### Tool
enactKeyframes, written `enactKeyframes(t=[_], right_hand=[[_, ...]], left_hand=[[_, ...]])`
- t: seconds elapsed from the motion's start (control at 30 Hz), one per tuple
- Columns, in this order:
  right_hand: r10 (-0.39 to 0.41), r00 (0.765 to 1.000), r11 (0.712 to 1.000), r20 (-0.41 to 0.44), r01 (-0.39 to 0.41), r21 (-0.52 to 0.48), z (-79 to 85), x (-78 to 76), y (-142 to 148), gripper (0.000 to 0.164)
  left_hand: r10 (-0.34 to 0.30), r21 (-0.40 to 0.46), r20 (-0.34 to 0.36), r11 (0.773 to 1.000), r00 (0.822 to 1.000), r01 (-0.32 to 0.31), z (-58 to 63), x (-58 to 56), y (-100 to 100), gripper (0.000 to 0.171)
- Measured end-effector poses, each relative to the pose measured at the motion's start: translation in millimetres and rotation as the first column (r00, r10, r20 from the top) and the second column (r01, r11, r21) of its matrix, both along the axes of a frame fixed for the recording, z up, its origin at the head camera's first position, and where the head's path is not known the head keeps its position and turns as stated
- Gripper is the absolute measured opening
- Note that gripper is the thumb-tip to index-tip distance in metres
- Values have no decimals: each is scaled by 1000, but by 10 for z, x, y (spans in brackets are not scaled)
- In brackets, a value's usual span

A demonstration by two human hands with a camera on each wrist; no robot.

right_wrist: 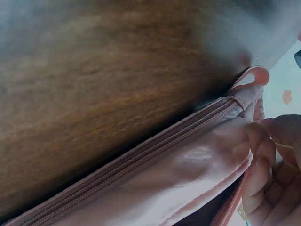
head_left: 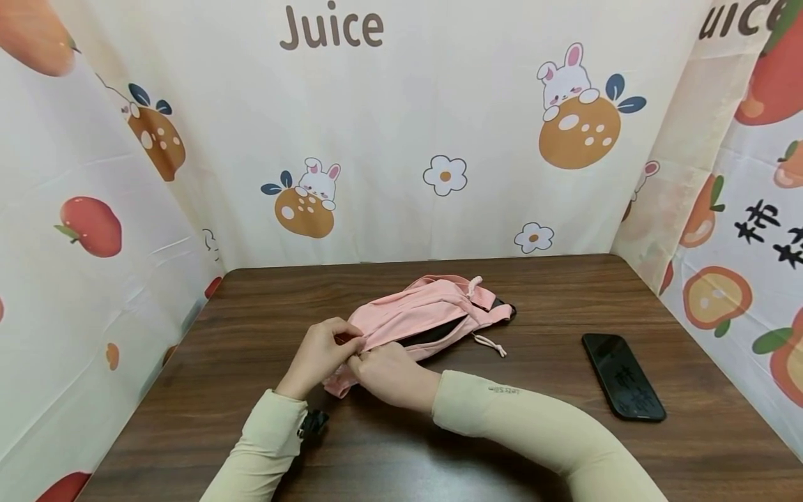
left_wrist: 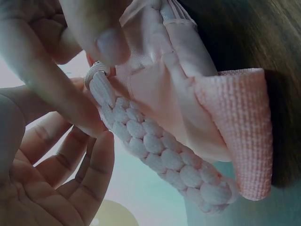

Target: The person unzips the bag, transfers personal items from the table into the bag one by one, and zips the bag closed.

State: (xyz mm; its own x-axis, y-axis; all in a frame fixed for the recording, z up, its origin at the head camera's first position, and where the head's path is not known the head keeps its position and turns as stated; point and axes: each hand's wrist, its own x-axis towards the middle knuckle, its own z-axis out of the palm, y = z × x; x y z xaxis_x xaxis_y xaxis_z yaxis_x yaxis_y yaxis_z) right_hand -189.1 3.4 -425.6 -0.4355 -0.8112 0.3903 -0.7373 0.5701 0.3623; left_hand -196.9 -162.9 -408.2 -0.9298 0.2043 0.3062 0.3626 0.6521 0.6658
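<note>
A pink waist bag (head_left: 408, 307) lies on the table, its main zip parted over a dark opening (head_left: 433, 333). At the bag's left end my left hand (head_left: 323, 354) pinches the fabric edge between thumb and fingers. Close against it, my right hand (head_left: 396, 375) has its fingers curled at the zip's left end, on the zipper pull; the fingertips hide the slider. A braided pale-pink cord (left_wrist: 164, 157) hangs from a small ring by the fingers in the left wrist view. Below the opening, a second zip (right_wrist: 141, 155) appears closed in the right wrist view.
A black phone (head_left: 623, 376) lies on the right side of the brown wooden table (head_left: 251, 314). Printed curtains (head_left: 401, 139) enclose the back and both sides. A pink webbing strap (left_wrist: 240, 127) hangs off the bag's left end. Another cord pull (head_left: 489, 344) trails at its right.
</note>
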Motion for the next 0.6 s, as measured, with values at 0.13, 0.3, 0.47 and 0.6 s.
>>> enactKeyframes(t=[0.13,0.3,0.47,0.6], right_hand=[[-21,1000,1000,-14,21,4,-24,-5,-19,14],[-12,1000,1000,-7,12,-23,-21,4,-15,12],[20,1000,997,6,-19,-69,-40,-14,13,10],[60,998,992,26,-57,-110,-43,-15,65,11]], left_hand=[[2,3,2,1000,1000,-2,-5,1,-2,5],[1,3,7,1000,1000,-1,-5,8,1,4],[0,0,0,1000,1000,0,3,8,1,4],[-1,-3,-8,1000,1000,1,16,12,-2,4]])
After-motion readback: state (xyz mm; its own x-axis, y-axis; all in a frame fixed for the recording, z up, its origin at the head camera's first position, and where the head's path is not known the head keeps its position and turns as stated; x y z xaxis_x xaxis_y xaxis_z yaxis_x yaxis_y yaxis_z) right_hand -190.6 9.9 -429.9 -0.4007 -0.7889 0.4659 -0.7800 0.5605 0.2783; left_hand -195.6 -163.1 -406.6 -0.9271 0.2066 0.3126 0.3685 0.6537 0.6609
